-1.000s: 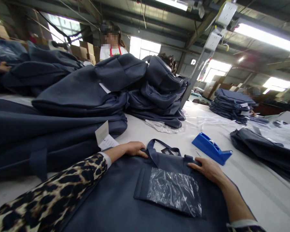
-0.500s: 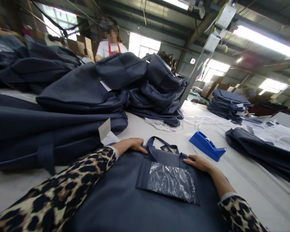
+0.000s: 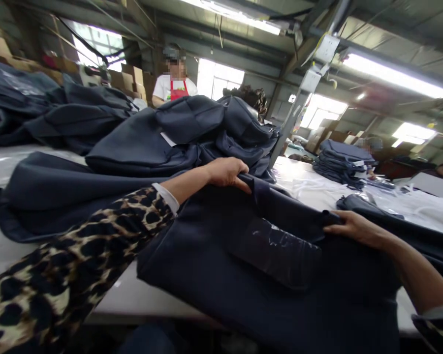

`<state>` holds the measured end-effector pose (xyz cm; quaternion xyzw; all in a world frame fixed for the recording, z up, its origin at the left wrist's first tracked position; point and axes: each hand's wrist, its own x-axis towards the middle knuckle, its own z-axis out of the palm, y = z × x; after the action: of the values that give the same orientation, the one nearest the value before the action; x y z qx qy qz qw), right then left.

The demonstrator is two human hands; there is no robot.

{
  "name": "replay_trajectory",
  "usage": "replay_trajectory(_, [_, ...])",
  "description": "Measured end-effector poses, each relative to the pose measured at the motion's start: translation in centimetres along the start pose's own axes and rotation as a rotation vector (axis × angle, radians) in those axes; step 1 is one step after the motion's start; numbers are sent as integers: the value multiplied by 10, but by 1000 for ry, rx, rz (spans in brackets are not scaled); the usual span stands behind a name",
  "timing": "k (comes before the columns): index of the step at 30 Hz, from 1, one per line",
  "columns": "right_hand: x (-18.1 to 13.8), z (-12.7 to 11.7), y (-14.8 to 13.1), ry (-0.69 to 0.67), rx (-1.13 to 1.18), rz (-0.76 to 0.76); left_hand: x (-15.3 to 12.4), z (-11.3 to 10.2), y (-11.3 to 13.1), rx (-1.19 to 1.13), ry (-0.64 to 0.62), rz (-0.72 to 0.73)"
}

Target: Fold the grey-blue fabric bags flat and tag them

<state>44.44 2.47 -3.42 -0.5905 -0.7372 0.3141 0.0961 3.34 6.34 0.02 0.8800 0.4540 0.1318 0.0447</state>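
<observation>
A dark navy bag (image 3: pixel 214 255) hangs between my hands, raised above the front edge of the white table (image 3: pixel 143 300). My left hand (image 3: pixel 229 173) grips its top edge, thumb on the near side. Farther right, my right hand (image 3: pixel 354 227) pinches the same top edge. On the bag's front is a clear plastic-covered pocket (image 3: pixel 280 255), in shadow. The bag's lower part runs out of view at the bottom.
Several navy bags (image 3: pixel 143 142) are heaped across the table behind and left. A metal post (image 3: pixel 290 113) with socket boxes rises beyond. More bags (image 3: pixel 343 160) are stacked at the right, near another dark bag (image 3: pixel 409 241). A person (image 3: pixel 175 83) in a red apron stands behind the heap.
Both hands have lifted the bag off the table, its top edge moving up and to the right. The blue tape dispenser and the bag's handle no longer show.
</observation>
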Motion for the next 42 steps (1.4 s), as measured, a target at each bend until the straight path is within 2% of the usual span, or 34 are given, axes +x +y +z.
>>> replay_trajectory(2, [-22,-28,-21,297,-200,-118,-10,-38,18,166,206,32])
replay_trajectory(4, [-41,-41,-35,632,-418,-248,-27,-61,33,340,399,86])
replay_trajectory(6, [-51,-31,-35,868,-603,-394,-50,-60,41,492,507,159])
replay_trajectory(8, [-51,4,-21,938,-747,-522,-77,-29,38,584,493,220])
replay_trajectory(11, [-41,92,17,888,-895,-583,-121,57,22,563,341,215])
replay_trajectory(14, [-35,184,57,711,-919,-610,-166,147,8,466,119,177])
replay_trajectory(15, [-36,207,67,673,-906,-592,-179,168,7,429,42,157])
replay_trajectory(17, [-40,236,80,662,-865,-536,-196,190,7,341,-39,92])
replay_trajectory(20, [-47,243,84,650,-828,-493,-199,190,11,224,-17,71])
replay_trajectory(23, [-58,234,74,553,-805,-475,-186,183,8,173,9,182])
replay_trajectory(28, [-68,235,53,503,-671,-421,-167,188,-2,173,-97,203])
replay_trajectory(31, [-59,238,41,415,-604,-449,-164,186,3,210,-109,205])
replay_trajectory(38, [-18,234,8,242,-523,-489,-168,186,30,268,-75,311])
replay_trajectory(40, [-11,232,5,231,-499,-477,-168,186,30,235,-65,305])
replay_trajectory(42, [-7,230,7,274,-451,-465,-165,180,26,126,-60,291])
